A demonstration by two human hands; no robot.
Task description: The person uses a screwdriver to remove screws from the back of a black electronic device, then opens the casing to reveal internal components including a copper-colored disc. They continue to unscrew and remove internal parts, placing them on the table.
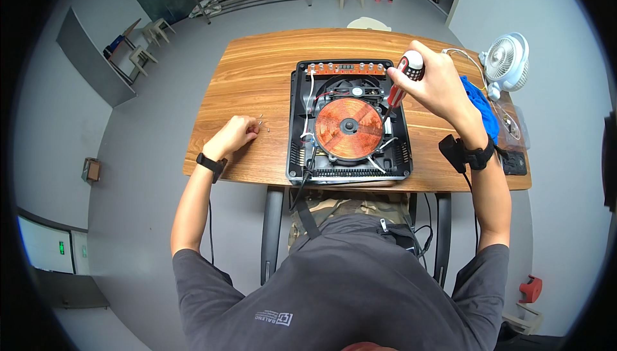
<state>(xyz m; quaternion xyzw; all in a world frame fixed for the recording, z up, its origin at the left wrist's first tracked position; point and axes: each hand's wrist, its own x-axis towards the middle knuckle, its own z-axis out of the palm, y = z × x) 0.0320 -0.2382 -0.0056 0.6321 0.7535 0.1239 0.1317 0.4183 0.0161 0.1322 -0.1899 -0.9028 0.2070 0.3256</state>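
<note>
Right hand [440,84] is gripping a screwdriver [397,94] beside the copper coil [331,125] — left hand [236,134] is resting on the surface [257,62], grasp unclear.

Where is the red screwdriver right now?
In the head view, the red screwdriver is right of centre, gripped in the right hand and slanting down toward the right edge of the round copper coil.

The right hand [432,80] grips from above; the left hand [240,135] rests, seemingly half-curled.
</note>
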